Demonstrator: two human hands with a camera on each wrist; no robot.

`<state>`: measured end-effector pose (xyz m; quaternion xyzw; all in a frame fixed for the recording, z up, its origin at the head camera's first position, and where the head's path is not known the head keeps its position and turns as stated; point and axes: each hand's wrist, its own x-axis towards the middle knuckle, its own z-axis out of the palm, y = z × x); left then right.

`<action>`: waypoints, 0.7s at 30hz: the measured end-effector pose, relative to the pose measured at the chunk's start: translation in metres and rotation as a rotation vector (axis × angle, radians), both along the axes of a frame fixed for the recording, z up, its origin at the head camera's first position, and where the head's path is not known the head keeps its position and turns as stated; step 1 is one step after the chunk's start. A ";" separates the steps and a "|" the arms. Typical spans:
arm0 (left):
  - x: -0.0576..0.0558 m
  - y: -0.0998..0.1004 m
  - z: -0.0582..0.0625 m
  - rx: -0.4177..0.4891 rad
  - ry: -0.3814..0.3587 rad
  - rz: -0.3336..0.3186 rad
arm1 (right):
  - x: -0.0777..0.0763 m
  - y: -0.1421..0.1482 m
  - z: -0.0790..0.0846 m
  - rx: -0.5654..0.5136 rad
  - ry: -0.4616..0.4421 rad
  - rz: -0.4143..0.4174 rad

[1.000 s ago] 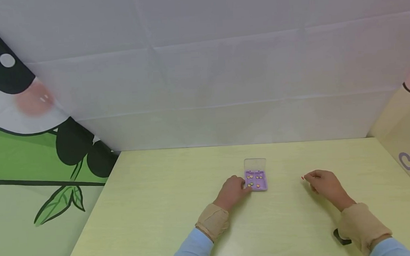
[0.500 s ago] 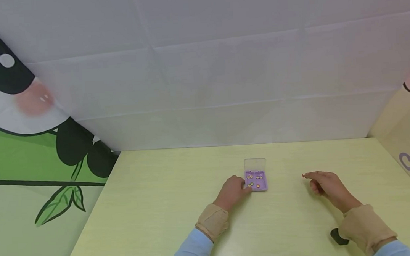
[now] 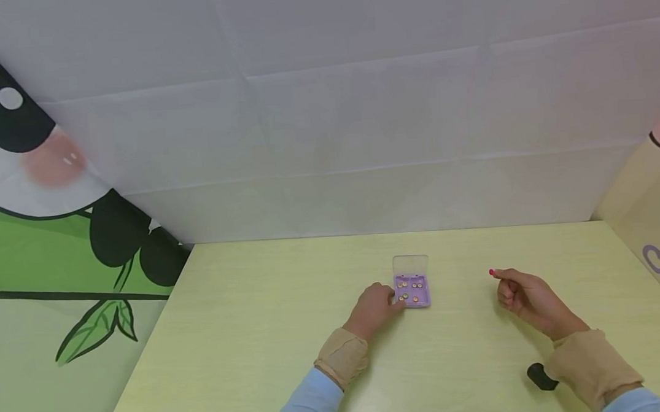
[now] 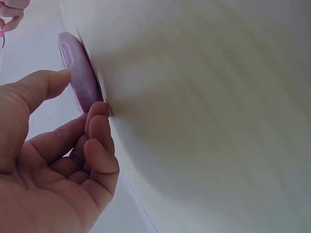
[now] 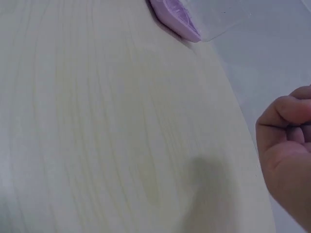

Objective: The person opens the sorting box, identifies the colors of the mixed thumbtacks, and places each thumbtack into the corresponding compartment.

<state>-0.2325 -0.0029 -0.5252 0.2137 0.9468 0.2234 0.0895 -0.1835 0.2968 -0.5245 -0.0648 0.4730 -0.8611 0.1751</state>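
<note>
A small purple box (image 3: 420, 295) with a raised clear lid (image 3: 410, 264) lies on the table. Several tiny yellowish round pieces (image 3: 415, 299) sit in its compartments. My left hand (image 3: 372, 310) holds the box at its near left corner. In the left wrist view, the thumb presses one side of the purple box (image 4: 80, 73) and curled fingertips touch its lower end. To the right, my right hand (image 3: 536, 301) is raised above the table and pinches a tiny pinkish-red piece (image 3: 491, 272) between thumb and forefinger. A thin dark strand shows below that pink piece (image 4: 2, 34) in the left wrist view.
The pale wood-grain table (image 3: 268, 307) carries the box. A whitish sheet (image 3: 327, 138) rises behind its far edge, with a printed panel (image 3: 33, 256) at the left and another (image 3: 652, 247) at the right. A dark object (image 3: 542, 377) shows beside the right cuff.
My right hand has turned and risen slightly, carrying the pinkish-red piece up, and its other fingers are now more visible. My left hand and the box have stayed in place.
</note>
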 end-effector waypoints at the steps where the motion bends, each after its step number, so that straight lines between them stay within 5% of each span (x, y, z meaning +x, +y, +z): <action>1: 0.000 0.000 0.000 0.001 -0.004 0.001 | -0.001 0.000 -0.001 -0.040 0.018 0.022; 7: 0.000 0.000 0.000 0.003 -0.008 0.005 | -0.004 0.000 -0.004 -0.168 0.068 0.096; 21: 0.000 0.001 0.001 0.010 -0.015 0.007 | -0.006 -0.008 -0.007 -0.160 0.072 0.108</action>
